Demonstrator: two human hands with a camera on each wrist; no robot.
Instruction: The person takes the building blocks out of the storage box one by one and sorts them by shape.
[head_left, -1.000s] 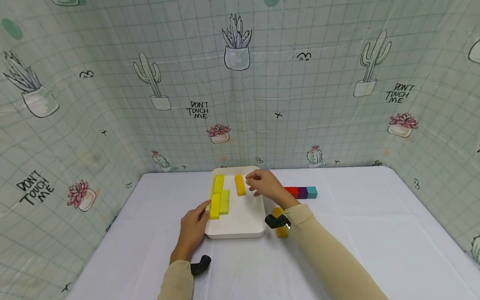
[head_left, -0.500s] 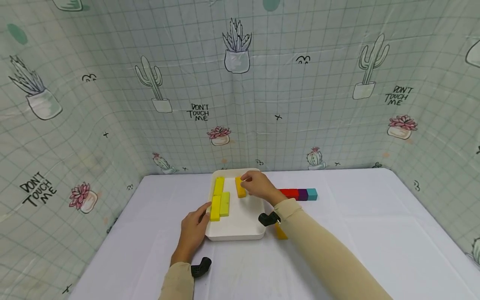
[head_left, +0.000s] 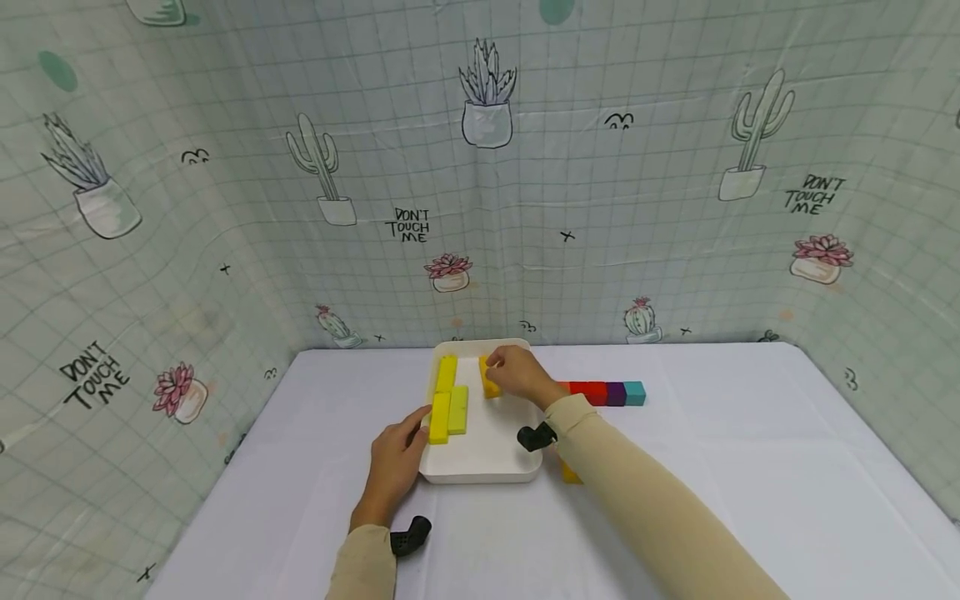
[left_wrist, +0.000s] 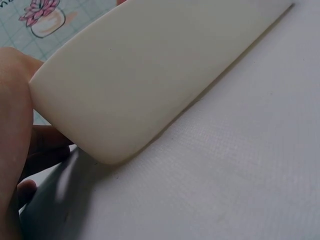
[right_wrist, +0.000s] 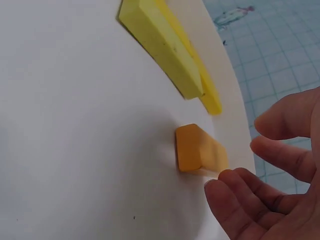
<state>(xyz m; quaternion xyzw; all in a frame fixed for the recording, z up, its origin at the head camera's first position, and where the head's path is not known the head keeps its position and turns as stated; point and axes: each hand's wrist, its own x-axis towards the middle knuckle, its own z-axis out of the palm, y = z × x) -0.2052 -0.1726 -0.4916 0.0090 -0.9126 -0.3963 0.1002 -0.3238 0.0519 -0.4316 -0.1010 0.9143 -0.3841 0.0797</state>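
Hands: right seemingly touching orange block, left steadying tray

By the right hand sits an orange-yellow block, blurred in the right wrist view, on a plain white tray; toward the left hand lie three lemon-yellow blocks, one a paler yellow-green. Beyond the right wrist runs a row of red, purple and teal cubes on a white cloth. The backdrop is pale green grid print with cacti, pink succulents and black "DON'T TOUCH ME" lettering, and both sleeves are beige.
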